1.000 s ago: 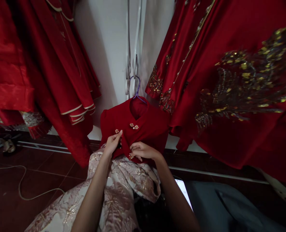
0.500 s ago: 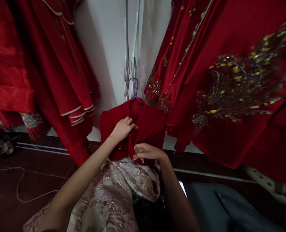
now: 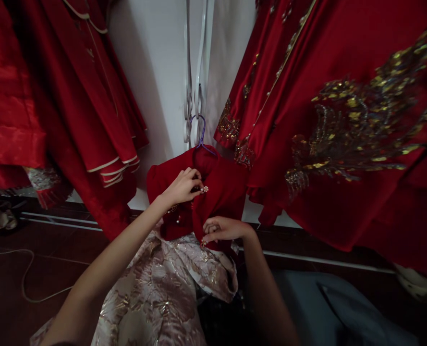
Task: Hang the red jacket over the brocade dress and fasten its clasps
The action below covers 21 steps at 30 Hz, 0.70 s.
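A small red jacket (image 3: pixel 224 187) hangs on a purple hanger (image 3: pixel 201 137). My left hand (image 3: pixel 185 186) lies on the upper front of the jacket, fingertips pinched at its front edge beside a pearl button (image 3: pixel 205 189). Lower down, my right hand (image 3: pixel 223 228) has curled fingers, with thumb and fingertips closed on the front edge near another ornate button (image 3: pixel 203 244). A single pearl button (image 3: pixel 178 221) shows on the left panel. Shiny pinkish floral fabric (image 3: pixel 155 288) spreads below the jacket, over my lap.
Red garments (image 3: pixel 87 96) with pale piping hang at the left. A large red gown (image 3: pixel 343 202) with gold sequins hangs at the right. Behind the hanger are white metal bars (image 3: pixel 187 72). A cable (image 3: pixel 26 274) lies on the dark floor; a grey-blue padded surface (image 3: pixel 328 307) is at lower right.
My left hand has turned slightly, its fingertips now lower beside the upper button. My right hand has shifted a little to the right, with its fingers drawn closer together.
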{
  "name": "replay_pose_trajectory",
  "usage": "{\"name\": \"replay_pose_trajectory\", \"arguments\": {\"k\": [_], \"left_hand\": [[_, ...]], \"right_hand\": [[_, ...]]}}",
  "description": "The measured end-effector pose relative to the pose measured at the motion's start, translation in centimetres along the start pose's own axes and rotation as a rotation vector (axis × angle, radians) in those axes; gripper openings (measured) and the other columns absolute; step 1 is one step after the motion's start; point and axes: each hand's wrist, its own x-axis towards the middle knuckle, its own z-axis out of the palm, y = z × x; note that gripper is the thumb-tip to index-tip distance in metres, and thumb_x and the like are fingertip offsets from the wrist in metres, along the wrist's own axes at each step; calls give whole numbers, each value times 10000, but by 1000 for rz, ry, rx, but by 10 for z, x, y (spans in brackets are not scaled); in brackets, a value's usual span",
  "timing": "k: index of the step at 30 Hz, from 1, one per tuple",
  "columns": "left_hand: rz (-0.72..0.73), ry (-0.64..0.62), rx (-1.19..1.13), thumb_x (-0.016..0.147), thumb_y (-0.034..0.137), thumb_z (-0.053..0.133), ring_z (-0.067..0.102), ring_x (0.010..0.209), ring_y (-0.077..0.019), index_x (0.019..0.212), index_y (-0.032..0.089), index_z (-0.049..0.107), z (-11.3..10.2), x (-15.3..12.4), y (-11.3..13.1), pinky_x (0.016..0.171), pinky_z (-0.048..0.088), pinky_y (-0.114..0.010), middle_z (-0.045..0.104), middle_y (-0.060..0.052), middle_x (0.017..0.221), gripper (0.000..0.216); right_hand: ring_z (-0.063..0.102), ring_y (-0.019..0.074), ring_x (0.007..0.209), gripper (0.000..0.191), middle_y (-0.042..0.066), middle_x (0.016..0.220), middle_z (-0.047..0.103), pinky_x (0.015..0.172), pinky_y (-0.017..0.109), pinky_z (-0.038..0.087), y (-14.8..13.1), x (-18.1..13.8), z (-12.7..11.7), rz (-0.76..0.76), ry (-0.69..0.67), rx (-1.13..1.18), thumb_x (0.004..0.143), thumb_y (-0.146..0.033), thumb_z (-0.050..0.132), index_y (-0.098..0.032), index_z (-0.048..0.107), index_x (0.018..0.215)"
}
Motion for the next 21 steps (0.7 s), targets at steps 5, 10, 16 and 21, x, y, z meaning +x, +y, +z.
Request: {"name": "replay_pose_trajectory", "arguments": {"k": [5,10,16,21], "left_hand": [[66,-14,94,866,299,459,442,992,-225,914,166,604,0,4,2,868,328,-395,532,-96,1021,202],[141,-42,232,878,236,425,490,916,-199,910,172,566,7,9,2,1003,201,-484,577,-63,853,157],[154,-28,316,887,230,401,523,850,-184,921,197,573,2,8,1,1038,163,-495,594,-35,740,178],[-40,107,368,894,248,359,533,829,-206,946,149,578,-1,-2,8,992,244,-483,617,-83,779,246]], "right_hand": [[520,80,605,375,-24,681,575,553,202,410,-4,-1,1,-31,-15,-8,682,-440,688,-146,534,855],[535,100,648,420,-12,714,584,547,209,422,-12,-8,4,-20,16,-32,691,-479,673,-159,537,925],[551,122,682,412,29,796,630,639,262,448,-25,-4,-4,-144,374,-136,704,-530,639,-162,603,885],[532,187,1107,576,88,1202,561,908,328,434,-49,44,-18,-497,891,311,808,-630,395,-197,510,1169]]}}
